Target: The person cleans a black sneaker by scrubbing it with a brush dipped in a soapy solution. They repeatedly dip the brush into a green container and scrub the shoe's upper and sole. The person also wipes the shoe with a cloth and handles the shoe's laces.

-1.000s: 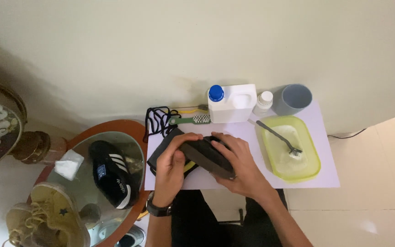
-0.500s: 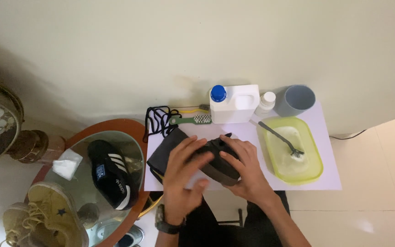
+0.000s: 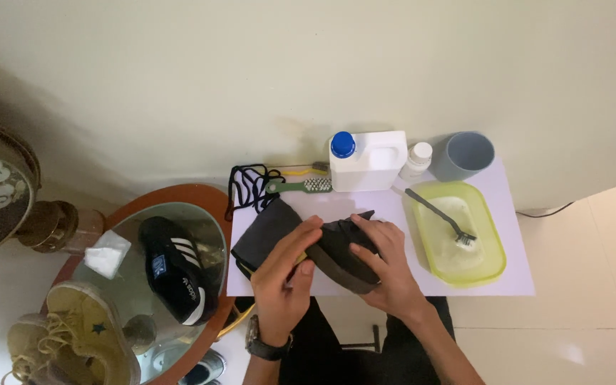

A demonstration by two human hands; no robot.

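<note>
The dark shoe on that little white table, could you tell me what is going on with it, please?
A person holds the dark shoe in both hands over the white table: the left hand grips its near end, the right hand lies over its top. A dark cloth lies under it. Beside it a yellow basin holds a brush. A white jug, a small bottle and a grey cup stand by the wall. Another black shoe rests on the round table to the left.

White table [image 3: 507,278] — yellow tray [image 3: 492,265]; jug [image 3: 368,160]; grey cup [image 3: 469,154]; dark cloth [image 3: 269,232].
</note>
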